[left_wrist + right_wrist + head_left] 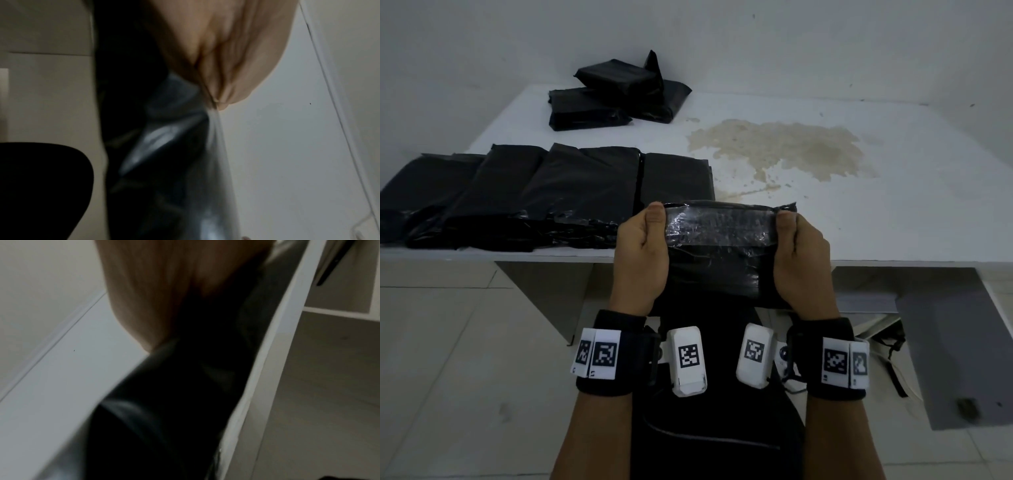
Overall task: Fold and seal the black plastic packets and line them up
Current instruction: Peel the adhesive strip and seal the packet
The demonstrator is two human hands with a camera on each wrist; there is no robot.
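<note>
Your left hand (642, 255) and right hand (801, 260) pinch the crinkled black plastic packet (719, 246) by its ends, long axis left-right; the row of black packets (544, 195) lies far-left on the worktop (893, 212).

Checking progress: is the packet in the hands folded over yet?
Folded. The held packet has its top flap turned down across the front, both thumbs pressing its corners; left hand, right hand.

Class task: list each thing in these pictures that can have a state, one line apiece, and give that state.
Held packet: off the table, flap folded over, gripped at both ends.
Left hand: grips the packet's left end.
Right hand: grips its right end.
Row of packets: flat, side by side.
Far pile: loosely stacked.
Table: stained.
</note>
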